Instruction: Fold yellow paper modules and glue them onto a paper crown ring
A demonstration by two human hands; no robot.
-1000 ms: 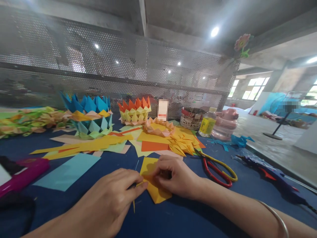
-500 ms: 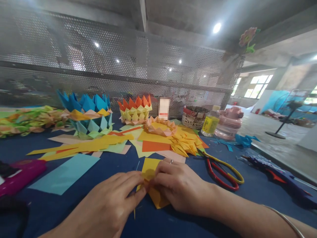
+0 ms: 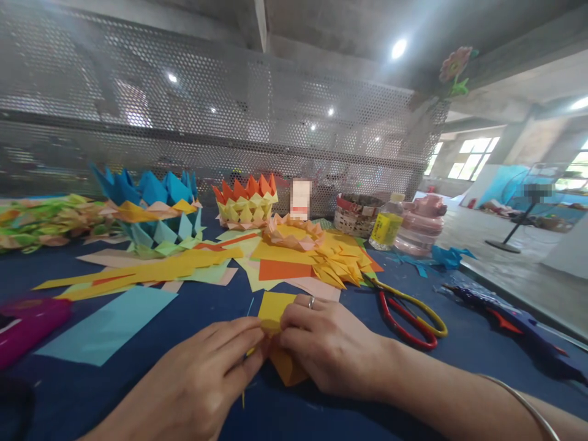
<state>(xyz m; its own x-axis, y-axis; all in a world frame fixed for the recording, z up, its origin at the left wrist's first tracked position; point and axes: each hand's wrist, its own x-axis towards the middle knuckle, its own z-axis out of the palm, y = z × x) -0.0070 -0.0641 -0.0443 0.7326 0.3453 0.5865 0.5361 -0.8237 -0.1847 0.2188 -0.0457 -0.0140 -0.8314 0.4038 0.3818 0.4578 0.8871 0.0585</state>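
Note:
Low in the middle of the view, a yellow sheet of paper (image 3: 278, 305) lies on the dark blue table, partly folded, its lower flap a darker orange-yellow. My left hand (image 3: 206, 367) pinches the left edge of the paper, fingers together. Opposite it, my right hand (image 3: 326, 343), with a ring on one finger, presses and grips the same paper, fingers curled. The fingertips almost meet over the fold, which they hide. A thin yellow strip pokes out below my left fingers. Left of my hands lies a light blue paper sheet (image 3: 108, 324).
Scissors (image 3: 413, 312) and a dark blue glue gun (image 3: 514, 331) lie to the right, a magenta tool (image 3: 34, 324) at left. Behind stand folded-paper rings, a blue one (image 3: 151, 190) and an orange-yellow one (image 3: 248, 202), folded yellow pieces (image 3: 342, 263), a basket (image 3: 358, 214) and a yellow-labelled bottle (image 3: 386, 226).
The camera view has shifted slightly, so the scene sits a little further left. Both hands stay on the yellow paper, with only small finger movement at the fold.

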